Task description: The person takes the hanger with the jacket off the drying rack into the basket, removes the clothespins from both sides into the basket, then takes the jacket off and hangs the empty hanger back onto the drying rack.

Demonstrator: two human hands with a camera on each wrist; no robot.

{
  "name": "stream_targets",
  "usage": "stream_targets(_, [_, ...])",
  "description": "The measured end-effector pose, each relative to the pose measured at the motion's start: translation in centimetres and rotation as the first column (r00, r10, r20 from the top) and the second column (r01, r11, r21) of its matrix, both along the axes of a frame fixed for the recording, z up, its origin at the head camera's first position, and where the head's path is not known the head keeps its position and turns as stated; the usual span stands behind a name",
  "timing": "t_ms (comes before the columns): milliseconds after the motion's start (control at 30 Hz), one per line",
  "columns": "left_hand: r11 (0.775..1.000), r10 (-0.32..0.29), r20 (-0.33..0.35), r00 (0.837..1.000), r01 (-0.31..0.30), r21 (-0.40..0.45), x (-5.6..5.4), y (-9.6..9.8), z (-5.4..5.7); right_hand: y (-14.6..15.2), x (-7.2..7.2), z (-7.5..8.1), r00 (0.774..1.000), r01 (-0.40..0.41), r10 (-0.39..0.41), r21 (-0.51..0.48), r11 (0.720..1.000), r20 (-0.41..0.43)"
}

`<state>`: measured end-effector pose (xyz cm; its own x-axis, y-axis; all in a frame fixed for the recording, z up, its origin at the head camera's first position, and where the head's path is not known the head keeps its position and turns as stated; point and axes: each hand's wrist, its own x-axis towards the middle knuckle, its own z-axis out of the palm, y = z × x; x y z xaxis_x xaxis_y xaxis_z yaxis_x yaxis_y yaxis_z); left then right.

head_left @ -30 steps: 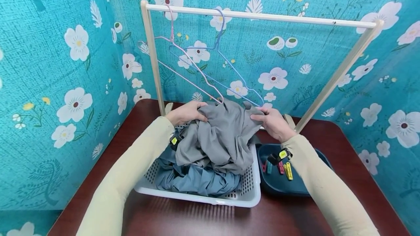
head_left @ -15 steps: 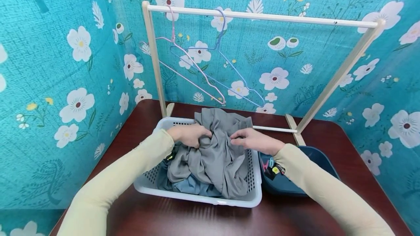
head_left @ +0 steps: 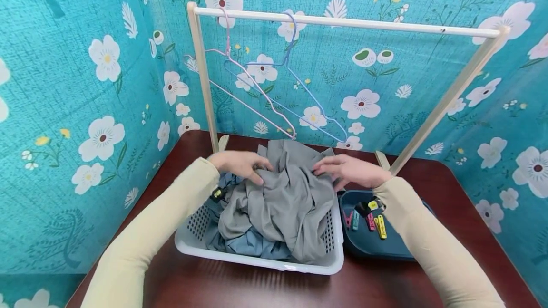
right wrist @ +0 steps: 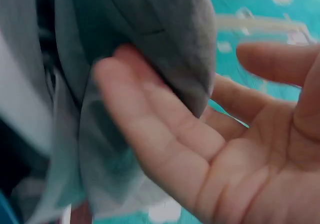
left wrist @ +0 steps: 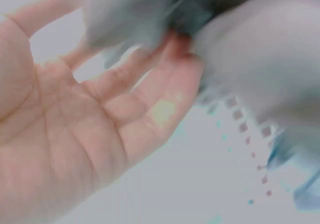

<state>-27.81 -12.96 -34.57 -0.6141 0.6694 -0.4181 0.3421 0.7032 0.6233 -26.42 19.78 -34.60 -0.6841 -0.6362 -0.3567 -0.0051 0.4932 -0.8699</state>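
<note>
A crumpled grey garment [head_left: 282, 194] lies heaped over the basket, its far end draped past the back rim. My left hand [head_left: 241, 164] is at its upper left edge, fingers loosely bent. The left wrist view shows that palm [left wrist: 60, 129] with its fingertips against blurred grey cloth. On the other side, my right hand [head_left: 348, 171] touches the garment's upper right part. In the right wrist view its fingers [right wrist: 150, 119] reach under a fold, with the thumb [right wrist: 275, 62] held away from the cloth. Blue-grey fabric [head_left: 252, 244] lies underneath in the white basket [head_left: 261, 261].
Behind the basket stands a wooden rack [head_left: 342, 22] with a pink hanger [head_left: 261, 91] and a blue hanger [head_left: 314, 99] on its bar. A dark blue tray [head_left: 385, 251] with several clothespins [head_left: 380, 226] sits right of the basket, partly under my right forearm.
Both hands held the grey garment up near the hangers. It has come down over the basket and spread out, and my hands have moved apart to its two sides, with the fingers loosened.
</note>
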Motion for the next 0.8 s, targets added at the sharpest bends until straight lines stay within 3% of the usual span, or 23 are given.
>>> stream_targets(100, [0.986,0.115,0.034,0.993,-0.119,0.115,-0.9,-1.5,1.0,1.8,-0.8,-0.3,0.994,0.098,-0.1,-0.048,0.994,-0.033])
stream_targets(167, [0.962,0.208,0.071,0.976,-0.217,0.164,-1.7,-2.1,0.9,2.5,-1.2,-0.9,0.982,0.174,-0.176,-0.031,0.984,-0.072])
stream_targets(233, [0.929,0.307,0.128,0.943,-0.326,0.175,-2.3,-2.2,0.6,2.9,-1.6,-1.6,0.963,0.245,-0.24,0.025,0.969,-0.124])
stream_targets(300, [0.903,0.367,0.19,0.911,-0.398,0.164,-3.1,-2.2,-0.2,3.1,-2.1,-2.5,0.948,0.296,-0.28,0.098,0.95,-0.148])
stream_targets(367, [0.881,0.397,0.269,0.878,-0.447,0.157,-3.9,-1.9,-1.0,3.2,-2.6,-3.2,0.952,0.295,-0.274,0.164,0.941,-0.139])
stream_targets(433, [0.859,0.404,0.36,0.841,-0.484,0.168,-4.6,-1.6,-1.9,3.3,-3.2,-4.0,0.963,0.271,-0.266,0.159,0.949,-0.052])
stream_targets(500, [0.833,0.4,0.445,0.801,-0.521,0.188,-5.2,-1.2,-2.6,3.5,-3.8,-4.8,0.967,0.246,-0.251,0.105,0.964,0.036])
stream_targets(567, [0.814,0.387,0.495,0.778,-0.54,0.212,-5.6,-0.7,-3.1,3.8,-4.3,-5.6,0.967,0.228,-0.229,0.023,0.973,0.108])
stream_targets(667, [0.804,0.362,0.523,0.772,-0.542,0.244,-5.9,-0.1,-3.4,4.2,-4.9,-6.4,0.975,0.193,-0.186,-0.055,0.98,0.118])
stream_targets(767, [0.793,0.349,0.517,0.781,-0.54,0.281,-5.8,0.6,-3.4,4.1,-5.1,-6.9,0.982,0.172,-0.166,-0.074,0.982,0.087])
stream_targets(800, [0.794,0.345,0.505,0.791,-0.533,0.292,-5.8,0.8,-3.4,4.0,-5.1,-6.8,0.983,0.173,-0.168,-0.071,0.982,0.074])
